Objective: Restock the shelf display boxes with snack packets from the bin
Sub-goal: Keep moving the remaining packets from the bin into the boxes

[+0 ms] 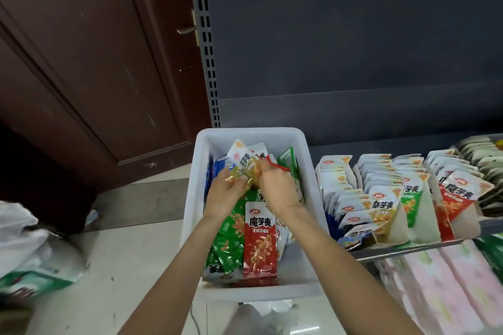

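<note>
A white plastic bin [313, 193] stands left of the shelf and holds several snack packets in red, green, yellow and blue. Both my hands are inside it, over its far half. My left hand [226, 193] and my right hand [277, 187] together grip a small bunch of yellow-and-white packets [246, 163], lifted a little above the pile. A red packet [260, 242] lies face up on green ones near the bin's front. On the shelf to the right stand display boxes: yellow [381, 209], green [413, 198], red [457, 193].
A dark brown door [81, 62] fills the left. The grey slotted shelf upright [206, 49] rises behind the bin. White bags [30, 247] lie on the tiled floor at left. Pink packs [441, 288] fill the lower shelf at right.
</note>
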Demonstrator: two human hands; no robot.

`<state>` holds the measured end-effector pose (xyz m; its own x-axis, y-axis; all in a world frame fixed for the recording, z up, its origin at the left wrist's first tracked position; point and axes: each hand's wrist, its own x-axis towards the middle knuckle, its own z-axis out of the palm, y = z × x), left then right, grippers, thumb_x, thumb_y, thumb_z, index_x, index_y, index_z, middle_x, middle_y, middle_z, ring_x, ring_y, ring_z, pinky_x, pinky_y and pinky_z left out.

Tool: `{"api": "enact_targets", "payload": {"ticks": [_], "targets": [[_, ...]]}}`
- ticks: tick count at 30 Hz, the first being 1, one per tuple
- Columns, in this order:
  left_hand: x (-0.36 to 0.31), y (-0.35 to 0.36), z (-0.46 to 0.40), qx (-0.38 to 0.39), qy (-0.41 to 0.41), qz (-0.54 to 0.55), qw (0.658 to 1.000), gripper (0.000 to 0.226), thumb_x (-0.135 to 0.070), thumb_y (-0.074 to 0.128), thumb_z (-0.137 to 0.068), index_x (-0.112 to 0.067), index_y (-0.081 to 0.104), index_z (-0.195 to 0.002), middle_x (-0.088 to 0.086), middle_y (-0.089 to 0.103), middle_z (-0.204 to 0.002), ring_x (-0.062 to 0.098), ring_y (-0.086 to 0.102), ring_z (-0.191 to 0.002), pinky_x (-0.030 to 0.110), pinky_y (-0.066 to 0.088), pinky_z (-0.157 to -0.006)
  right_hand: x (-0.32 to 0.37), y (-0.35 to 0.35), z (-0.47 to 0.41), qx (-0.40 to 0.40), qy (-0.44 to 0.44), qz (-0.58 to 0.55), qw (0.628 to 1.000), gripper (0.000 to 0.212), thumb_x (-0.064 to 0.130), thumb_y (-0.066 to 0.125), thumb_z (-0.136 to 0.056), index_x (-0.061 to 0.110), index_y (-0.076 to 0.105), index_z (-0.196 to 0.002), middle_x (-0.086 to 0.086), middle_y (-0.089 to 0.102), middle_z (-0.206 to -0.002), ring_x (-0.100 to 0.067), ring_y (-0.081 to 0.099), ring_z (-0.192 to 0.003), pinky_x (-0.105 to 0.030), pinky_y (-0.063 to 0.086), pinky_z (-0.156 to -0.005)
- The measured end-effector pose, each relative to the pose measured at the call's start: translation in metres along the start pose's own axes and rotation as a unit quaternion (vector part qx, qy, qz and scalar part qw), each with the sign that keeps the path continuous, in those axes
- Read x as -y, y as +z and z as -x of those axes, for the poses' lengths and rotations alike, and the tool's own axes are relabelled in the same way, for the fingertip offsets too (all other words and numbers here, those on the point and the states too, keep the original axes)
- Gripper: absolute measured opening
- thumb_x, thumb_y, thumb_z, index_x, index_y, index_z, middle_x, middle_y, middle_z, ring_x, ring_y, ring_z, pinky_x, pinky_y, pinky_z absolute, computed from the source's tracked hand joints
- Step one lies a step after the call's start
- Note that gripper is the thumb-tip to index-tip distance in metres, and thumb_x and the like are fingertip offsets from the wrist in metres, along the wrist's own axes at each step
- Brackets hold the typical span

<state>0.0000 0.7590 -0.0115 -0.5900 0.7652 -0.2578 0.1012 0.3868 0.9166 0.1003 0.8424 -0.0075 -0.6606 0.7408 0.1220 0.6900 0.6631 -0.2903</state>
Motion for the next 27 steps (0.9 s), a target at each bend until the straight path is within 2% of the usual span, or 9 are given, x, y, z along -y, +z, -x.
{"api": "enact_targets", "payload": {"ticks": [1,3,5,7,14,18,21,24,27], "targets": [[-0.008,0.0,0.005,0.022,-0.018,0.086,0.996,0.016,-0.031,0.059,-0.091,-0.033,0.055,-0.107,-0.019,0.06,-0.101,0.01,0.06,-0.096,0.028,0.046,-0.085,-0.001,-0.01,0.006,-0.023,0.057,-0.11,0.992,0.025,0.008,0.046,-0.095,0.007,0.052,-0.119,-0.01,0.069,-0.091,-0.027,0.067,-0.079,-0.032,0.048,-0.065],[-0.021,0.001,0.015,0.073,-0.024,0.205,0.976,0.027,-0.039,0.064,-0.085,-0.033,0.06,-0.111,-0.008,0.067,-0.11,0.013,0.064,-0.102,0.028,0.048,-0.088,-0.006,-0.028,0.023,-0.008,0.156,-0.355,0.922,0.023,0.007,0.046,-0.096,0.01,0.057,-0.115,-0.006,0.069,-0.096,-0.022,0.066,-0.085,-0.035,0.053,-0.075],[-0.034,0.005,0.027,0.09,0.016,0.229,0.969,0.039,-0.037,0.068,-0.082,-0.023,0.061,-0.117,-0.003,0.068,-0.113,0.015,0.065,-0.104,0.033,0.05,-0.09,-0.014,-0.049,0.044,0.038,0.189,-0.508,0.84,0.028,0.0,0.044,-0.095,0.013,0.06,-0.113,-0.003,0.069,-0.101,-0.019,0.065,-0.094,-0.033,0.053,-0.083],[-0.047,0.009,0.037,0.074,0.074,0.196,0.975,0.025,-0.023,0.066,-0.086,-0.02,0.064,-0.111,-0.006,0.07,-0.107,0.013,0.066,-0.099,0.03,0.052,-0.085,-0.018,-0.068,0.064,0.061,0.172,-0.562,0.807,0.03,-0.003,0.044,-0.094,0.016,0.063,-0.107,0.0,0.071,-0.094,-0.014,0.067,-0.089,-0.024,0.052,-0.077],[-0.118,0.056,0.072,0.172,0.255,0.083,0.948,0.031,-0.012,0.069,-0.084,-0.039,0.058,-0.094,-0.027,0.067,-0.088,-0.003,0.063,-0.081,0.022,0.055,-0.072,-0.053,-0.141,0.125,-0.149,0.133,-0.475,0.857,0.021,0.01,0.063,-0.087,0.029,0.06,-0.096,0.007,0.072,-0.087,-0.009,0.069,-0.082,-0.022,0.053,-0.073],[-0.155,0.1,0.082,0.234,0.379,0.024,0.895,0.012,-0.02,0.063,-0.089,-0.03,0.06,-0.096,-0.013,0.069,-0.088,-0.001,0.065,-0.08,0.022,0.053,-0.072,-0.093,-0.169,0.16,-0.295,0.148,-0.329,0.885,0.013,0.025,0.064,-0.09,0.035,0.057,-0.093,0.003,0.069,-0.09,-0.016,0.067,-0.087,-0.025,0.053,-0.074],[-0.165,0.135,0.077,0.217,0.452,-0.044,0.864,0.009,-0.027,0.06,-0.09,-0.023,0.064,-0.098,-0.012,0.069,-0.086,-0.003,0.065,-0.076,0.031,0.054,-0.07,-0.136,-0.162,0.171,-0.329,0.195,-0.275,0.882,0.007,0.031,0.059,-0.087,0.03,0.054,-0.091,-0.01,0.064,-0.095,-0.025,0.064,-0.09,-0.037,0.054,-0.076],[-0.154,0.168,0.065,0.216,0.431,-0.093,0.871,0.013,-0.029,0.062,-0.089,-0.023,0.065,-0.1,-0.011,0.069,-0.087,0.002,0.066,-0.077,0.034,0.055,-0.068,-0.166,-0.136,0.168,-0.315,0.223,-0.357,0.851,0.013,0.013,0.062,-0.089,0.025,0.055,-0.088,-0.008,0.066,-0.092,-0.027,0.066,-0.09,-0.05,0.053,-0.081],[-0.136,0.187,0.051,0.214,0.36,-0.12,0.9,0.018,-0.03,0.062,-0.089,-0.021,0.065,-0.104,-0.008,0.069,-0.087,0.005,0.068,-0.075,0.036,0.056,-0.069,-0.181,-0.113,0.162,-0.292,0.271,-0.39,0.83,0.021,0.003,0.061,-0.089,0.023,0.06,-0.084,0.005,0.069,-0.086,-0.016,0.068,-0.084,-0.043,0.055,-0.081]]}}
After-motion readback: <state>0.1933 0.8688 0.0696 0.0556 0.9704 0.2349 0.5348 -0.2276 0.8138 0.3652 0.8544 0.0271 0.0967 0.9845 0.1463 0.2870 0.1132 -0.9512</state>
